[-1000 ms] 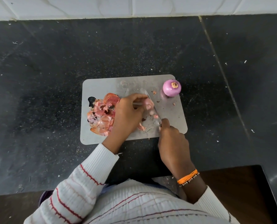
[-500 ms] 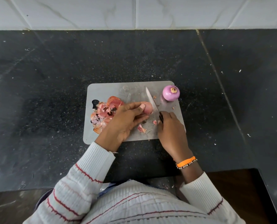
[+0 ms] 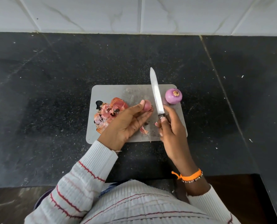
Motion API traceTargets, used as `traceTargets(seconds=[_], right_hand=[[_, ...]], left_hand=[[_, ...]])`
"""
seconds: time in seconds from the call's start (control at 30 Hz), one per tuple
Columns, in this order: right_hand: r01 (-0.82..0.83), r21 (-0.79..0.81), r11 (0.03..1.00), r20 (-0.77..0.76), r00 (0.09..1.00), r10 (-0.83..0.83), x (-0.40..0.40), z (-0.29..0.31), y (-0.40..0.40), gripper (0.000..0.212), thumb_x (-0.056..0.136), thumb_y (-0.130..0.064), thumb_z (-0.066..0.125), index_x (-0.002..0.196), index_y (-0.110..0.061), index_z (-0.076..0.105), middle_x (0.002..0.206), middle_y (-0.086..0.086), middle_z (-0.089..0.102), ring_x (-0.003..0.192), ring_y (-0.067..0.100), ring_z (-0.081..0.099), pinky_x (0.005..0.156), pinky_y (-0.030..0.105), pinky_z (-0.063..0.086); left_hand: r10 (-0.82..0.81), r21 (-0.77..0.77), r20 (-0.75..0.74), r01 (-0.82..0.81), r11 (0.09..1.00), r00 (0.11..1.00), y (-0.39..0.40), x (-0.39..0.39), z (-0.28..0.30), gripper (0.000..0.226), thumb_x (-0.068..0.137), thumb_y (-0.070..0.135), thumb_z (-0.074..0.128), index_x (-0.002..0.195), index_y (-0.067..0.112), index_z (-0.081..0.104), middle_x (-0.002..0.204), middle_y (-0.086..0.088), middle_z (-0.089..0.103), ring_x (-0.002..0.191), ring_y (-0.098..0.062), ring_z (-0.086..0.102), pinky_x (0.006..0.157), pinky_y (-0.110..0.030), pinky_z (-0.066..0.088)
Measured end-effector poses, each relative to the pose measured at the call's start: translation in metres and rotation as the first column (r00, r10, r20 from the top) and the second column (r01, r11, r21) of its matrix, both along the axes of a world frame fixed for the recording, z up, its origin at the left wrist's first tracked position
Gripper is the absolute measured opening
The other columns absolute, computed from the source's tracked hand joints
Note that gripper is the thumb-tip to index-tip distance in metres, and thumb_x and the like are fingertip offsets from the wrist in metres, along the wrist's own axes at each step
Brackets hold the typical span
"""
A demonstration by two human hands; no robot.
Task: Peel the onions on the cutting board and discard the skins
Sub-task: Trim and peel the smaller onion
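A grey cutting board (image 3: 112, 92) lies on the black counter. My left hand (image 3: 126, 122) holds a small pinkish onion (image 3: 147, 105) at its fingertips, over the middle of the board. My right hand (image 3: 171, 131) grips the handle of a knife (image 3: 156, 92), blade pointing away, just right of that onion. A peeled purple onion (image 3: 173, 96) stands at the board's far right corner. Several orange-pink skins (image 3: 108, 112) are heaped on the board's left side, partly hidden under my left hand. One loose skin scrap (image 3: 143, 130) lies between my hands.
The black stone counter (image 3: 53, 78) surrounds the board, with white specks scattered on it. A white tiled wall (image 3: 134, 13) runs along the back. A dark wooden surface (image 3: 239, 191) sits below the counter edge at the right.
My right hand has lifted the knife off the board so the blade now points up and away. My left hand has turned palm up and raised the small onion.
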State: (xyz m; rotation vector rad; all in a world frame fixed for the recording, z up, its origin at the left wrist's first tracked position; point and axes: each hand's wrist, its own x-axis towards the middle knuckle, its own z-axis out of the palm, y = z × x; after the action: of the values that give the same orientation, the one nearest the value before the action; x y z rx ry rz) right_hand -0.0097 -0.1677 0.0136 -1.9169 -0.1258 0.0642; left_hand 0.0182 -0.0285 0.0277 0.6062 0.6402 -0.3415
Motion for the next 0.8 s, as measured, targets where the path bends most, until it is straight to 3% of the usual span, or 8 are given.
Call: traceTargets(seconds=[0.1,0.27,0.4,0.5,0.63,0.73,0.8], right_hand=[[-0.063,-0.002,0.998,0.006,0.998,0.063,-0.012,0.002,0.003,0.042,0.099,-0.009,0.039,0.13,-0.036,0.04,0.084,-0.015,0.052,0.065,0.0,0.051,0.057,0.013,0.038],[-0.055,-0.049,0.997,0.009,0.998,0.056,-0.018,0.002,0.006,0.04,0.099,-0.009,0.039,0.132,-0.031,0.042,0.1,-0.01,0.052,0.079,-0.001,0.051,0.069,0.014,0.041],[-0.067,-0.094,0.993,0.001,0.998,0.067,-0.023,0.003,0.006,0.039,0.099,-0.01,0.039,0.133,-0.028,0.043,0.092,-0.011,0.052,0.074,-0.003,0.051,0.066,0.012,0.042],[-0.082,-0.113,0.99,-0.034,0.996,0.078,-0.02,0.014,-0.003,0.04,0.098,-0.009,0.039,0.133,-0.028,0.044,0.082,-0.015,0.05,0.067,-0.004,0.051,0.06,0.013,0.04],[-0.156,-0.191,0.969,-0.122,0.983,0.134,-0.009,0.026,-0.02,0.041,0.099,-0.011,0.038,0.135,-0.03,0.044,0.078,-0.011,0.053,0.063,0.001,0.048,0.061,0.019,0.039],[-0.186,-0.15,0.971,-0.168,0.973,0.16,-0.002,0.03,-0.024,0.04,0.099,-0.013,0.039,0.132,-0.034,0.047,0.076,-0.005,0.055,0.061,0.003,0.048,0.06,0.021,0.038],[-0.131,-0.135,0.982,-0.119,0.986,0.115,0.002,0.028,-0.019,0.038,0.099,-0.013,0.039,0.131,-0.031,0.047,0.077,-0.007,0.055,0.063,0.003,0.05,0.059,0.022,0.04]], left_hand=[[0.004,-0.027,0.001,-0.004,1.0,1.0,-0.001,0.002,-0.002,0.01,0.087,0.008,0.057,0.085,0.0,0.063,0.068,-0.009,0.069,0.065,-0.015,0.07,0.068,-0.027,0.058],[0.077,-0.105,-0.046,-0.081,0.991,0.996,-0.003,0.002,-0.001,0.012,0.085,0.009,0.06,0.08,-0.001,0.064,0.066,-0.009,0.068,0.061,-0.013,0.068,0.069,-0.029,0.058],[0.102,-0.131,-0.045,-0.107,0.986,0.994,-0.003,0.003,-0.001,0.013,0.086,0.009,0.059,0.079,-0.001,0.064,0.063,-0.007,0.068,0.058,-0.012,0.067,0.067,-0.028,0.058],[0.004,0.062,0.089,-0.009,0.998,0.996,0.0,0.004,-0.004,0.01,0.087,0.003,0.055,0.088,-0.001,0.064,0.068,-0.006,0.07,0.066,-0.011,0.069,0.07,-0.024,0.057],[-0.141,0.35,0.201,0.063,0.935,0.969,0.004,0.003,-0.003,0.025,0.083,-0.005,0.057,0.108,-0.006,0.058,0.085,-0.01,0.072,0.08,-0.015,0.07,0.076,-0.026,0.057],[-0.203,0.431,0.207,0.097,0.897,0.957,0.01,0.003,0.0,0.027,0.084,-0.004,0.057,0.111,-0.006,0.058,0.096,-0.014,0.069,0.084,-0.018,0.069,0.076,-0.026,0.057],[-0.2,0.429,0.187,0.103,0.898,0.962,0.011,0.004,0.0,0.023,0.086,0.0,0.056,0.109,-0.005,0.059,0.1,-0.014,0.067,0.092,-0.02,0.067,0.077,-0.025,0.057]])
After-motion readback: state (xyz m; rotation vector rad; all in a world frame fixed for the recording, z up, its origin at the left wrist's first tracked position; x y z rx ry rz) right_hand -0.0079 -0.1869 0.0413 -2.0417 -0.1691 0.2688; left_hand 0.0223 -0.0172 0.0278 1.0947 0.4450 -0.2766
